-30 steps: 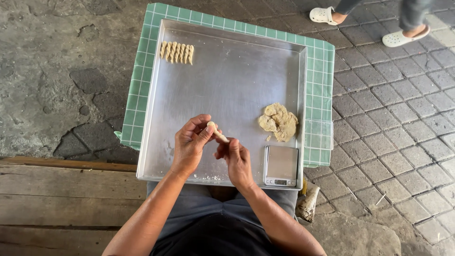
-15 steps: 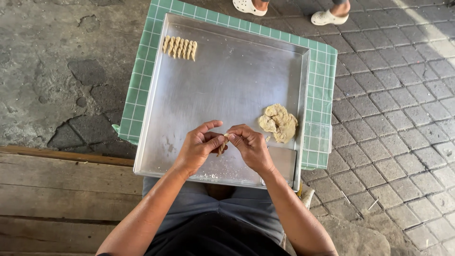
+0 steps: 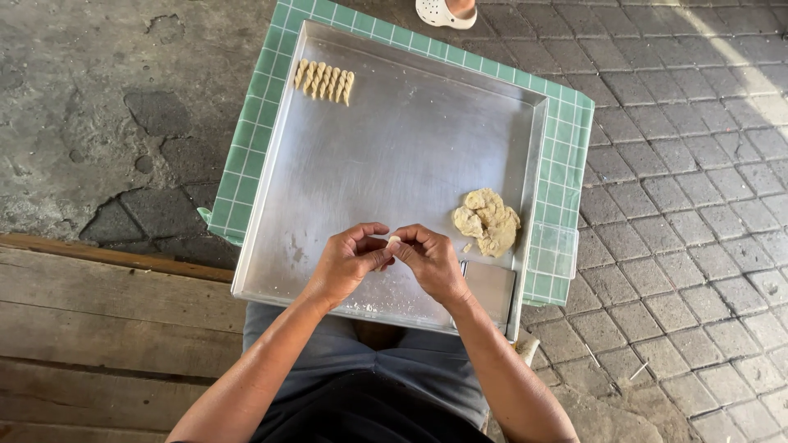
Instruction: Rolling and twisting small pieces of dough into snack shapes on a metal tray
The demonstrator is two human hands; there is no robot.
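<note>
Head view: one person seated, both hands over a metal tray (image 3: 394, 164) on a green checked cloth (image 3: 566, 131).
Left hand (image 3: 349, 262): fingers curled, thumb and fingertips pinched on a small dough piece (image 3: 394, 241).
Right hand (image 3: 431, 261): likewise closed, pinching the same piece from the right side.
Dough piece: held between the two hands, above the near part of the tray, clear of its surface.
Step in hand: judged to be shaping or twisting the piece between the fingertips.
Next move calls for: judged, a light even grip so the soft piece keeps its form, then room on the tray to set it down.
Twists (image 3: 325, 80): a row of finished pieces at the far left corner, touching one another.
Dough lump (image 3: 487, 221): on the tray, just right of the right hand.
Scale (image 3: 490, 287): small, flat, at the near right corner, partly hidden by the right wrist.
Surroundings: paving right, cracked concrete left, wooden plank (image 3: 107, 320) near left, another person's sandal (image 3: 445, 11) at the far edge.
Obstructions: none between hands and twists.
</note>
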